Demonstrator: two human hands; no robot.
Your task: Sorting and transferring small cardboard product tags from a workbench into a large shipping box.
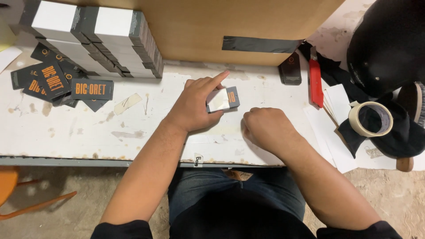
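My left hand grips a small dark grey card with orange print and a white patch on it, index finger stretched out above it. The card is held just over the worn white table. My right hand rests to the right of it on the table as a closed fist, knuckles up; anything inside it is hidden. Loose dark cards of the same kind lie scattered at the left, below rows of stacked card bundles with white tops.
A brown cardboard box with a grey tape strip stands at the back. A red utility knife, a dark card, white paper sheets, a roll of tape and black fabric lie at the right. An orange chair stands below left.
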